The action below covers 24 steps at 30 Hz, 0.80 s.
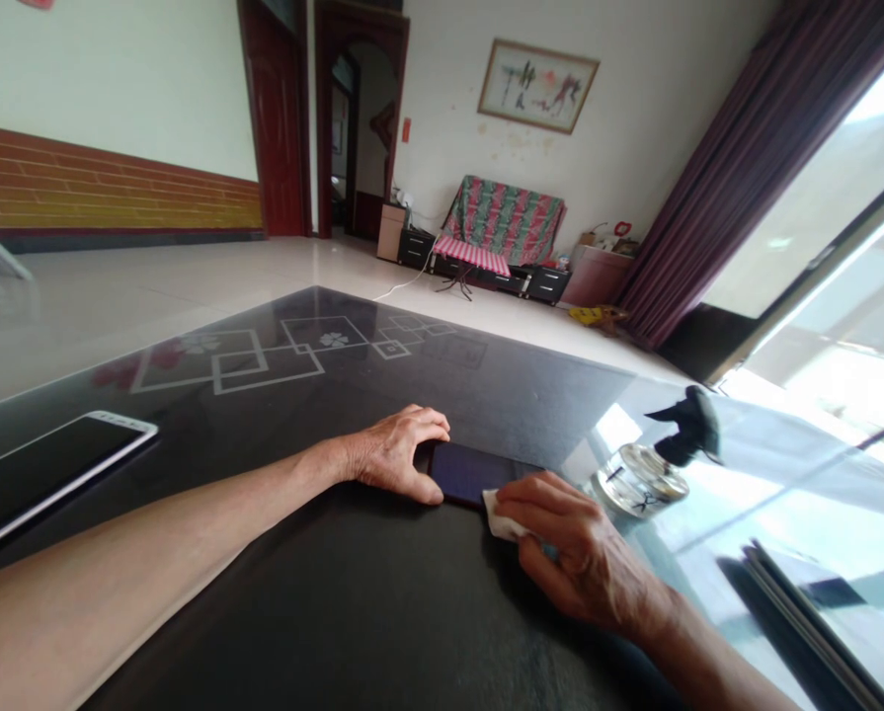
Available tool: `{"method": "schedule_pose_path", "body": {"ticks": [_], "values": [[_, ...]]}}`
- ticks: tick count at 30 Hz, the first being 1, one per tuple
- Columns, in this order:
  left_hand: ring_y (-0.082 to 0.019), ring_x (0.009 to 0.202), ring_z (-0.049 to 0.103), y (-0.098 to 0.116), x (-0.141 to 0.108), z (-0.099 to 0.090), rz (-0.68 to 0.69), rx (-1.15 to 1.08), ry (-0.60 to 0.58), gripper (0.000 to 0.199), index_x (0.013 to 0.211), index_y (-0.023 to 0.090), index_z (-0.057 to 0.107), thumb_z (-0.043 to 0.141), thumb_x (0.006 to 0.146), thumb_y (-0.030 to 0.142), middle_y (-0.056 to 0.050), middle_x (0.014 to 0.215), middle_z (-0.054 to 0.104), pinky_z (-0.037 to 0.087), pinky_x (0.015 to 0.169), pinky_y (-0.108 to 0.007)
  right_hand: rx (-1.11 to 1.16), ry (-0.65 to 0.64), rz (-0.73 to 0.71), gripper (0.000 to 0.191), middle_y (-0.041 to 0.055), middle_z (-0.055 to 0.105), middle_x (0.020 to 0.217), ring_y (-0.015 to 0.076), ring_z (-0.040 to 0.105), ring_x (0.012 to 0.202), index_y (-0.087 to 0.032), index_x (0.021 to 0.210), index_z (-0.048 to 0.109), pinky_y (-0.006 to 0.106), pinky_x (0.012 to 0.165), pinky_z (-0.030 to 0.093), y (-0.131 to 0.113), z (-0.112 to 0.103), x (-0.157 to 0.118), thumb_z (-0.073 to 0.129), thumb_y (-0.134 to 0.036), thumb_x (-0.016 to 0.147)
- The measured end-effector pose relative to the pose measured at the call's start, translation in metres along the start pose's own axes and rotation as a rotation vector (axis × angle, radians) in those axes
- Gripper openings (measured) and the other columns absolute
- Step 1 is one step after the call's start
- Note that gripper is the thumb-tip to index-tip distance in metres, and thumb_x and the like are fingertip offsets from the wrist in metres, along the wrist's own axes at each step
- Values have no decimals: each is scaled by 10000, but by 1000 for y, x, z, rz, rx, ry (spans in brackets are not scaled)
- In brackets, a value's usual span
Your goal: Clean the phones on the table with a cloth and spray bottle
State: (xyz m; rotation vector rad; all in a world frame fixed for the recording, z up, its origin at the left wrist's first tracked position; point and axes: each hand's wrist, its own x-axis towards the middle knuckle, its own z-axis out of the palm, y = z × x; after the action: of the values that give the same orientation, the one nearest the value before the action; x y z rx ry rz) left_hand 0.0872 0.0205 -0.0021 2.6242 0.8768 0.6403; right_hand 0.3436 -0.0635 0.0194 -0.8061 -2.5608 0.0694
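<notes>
A dark phone [462, 472] lies flat on the glossy black table [382, 612]. My left hand [399, 452] grips its left end, thumb on the near edge and fingers at the far edge. In my right hand [579, 543] is a folded white cloth [502, 518], pressed against the phone's right part; the hand hides that end. Beyond my right hand stands a clear spray bottle [643, 481] with a black nozzle. At the far left a larger white-framed phone [60, 469] lies screen up, beyond my left forearm.
Dark flat strips [812, 627] lie at the table's right side. Across the tiled floor [211, 281] stand a small table with a striped cover [473, 255] and low black drawers [547, 285]. A purple curtain [753, 148] hangs by the window.
</notes>
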Motion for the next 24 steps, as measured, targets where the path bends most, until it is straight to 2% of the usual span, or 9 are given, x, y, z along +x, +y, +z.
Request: {"method": "schedule_pose_path", "body": {"ticks": [4,8,12,17,20,24], "values": [[-303,1111,509,-1,0,1,-2,4,-2,598,1095,152,625,794,568,378,-112,1237,556,426,983,-395,13,-4,-19,352,92,634,1083,205,587,952,-188,1100,622,373,850,510,2,3,2,461,-85,805],[-301,1137,501,0,-1,0,-5,6,-12,581,1105,173,617,785,589,380,-104,1252,544,419,991,-391,0,63,10,275,84,645,973,194,595,855,-178,976,646,343,774,512,14,0,-7,474,-88,781],[-304,1142,500,2,-2,-2,-19,6,-22,574,1098,163,615,783,590,370,-110,1251,543,419,991,-395,-103,127,111,200,73,642,888,182,589,773,-170,875,645,323,719,494,32,-7,-21,477,-107,786],[-310,1151,494,3,-1,-2,-33,-7,-18,572,1089,146,618,780,583,357,-117,1251,545,411,1003,-404,-268,134,302,189,55,635,803,173,587,718,-173,767,624,314,690,473,42,-10,-29,447,-132,817],[-310,1147,496,3,-1,-2,-36,-14,-18,571,1084,144,621,781,578,354,-116,1248,547,410,1003,-406,-316,125,358,205,59,654,862,179,610,768,-176,805,636,308,724,480,46,-8,-28,437,-158,852],[-308,1136,497,3,-1,-2,-41,-22,-18,569,1083,149,623,780,576,355,-110,1240,551,415,995,-407,-338,105,355,235,74,667,1019,201,629,904,-176,969,649,326,834,481,52,-4,-25,427,-194,895]]}}
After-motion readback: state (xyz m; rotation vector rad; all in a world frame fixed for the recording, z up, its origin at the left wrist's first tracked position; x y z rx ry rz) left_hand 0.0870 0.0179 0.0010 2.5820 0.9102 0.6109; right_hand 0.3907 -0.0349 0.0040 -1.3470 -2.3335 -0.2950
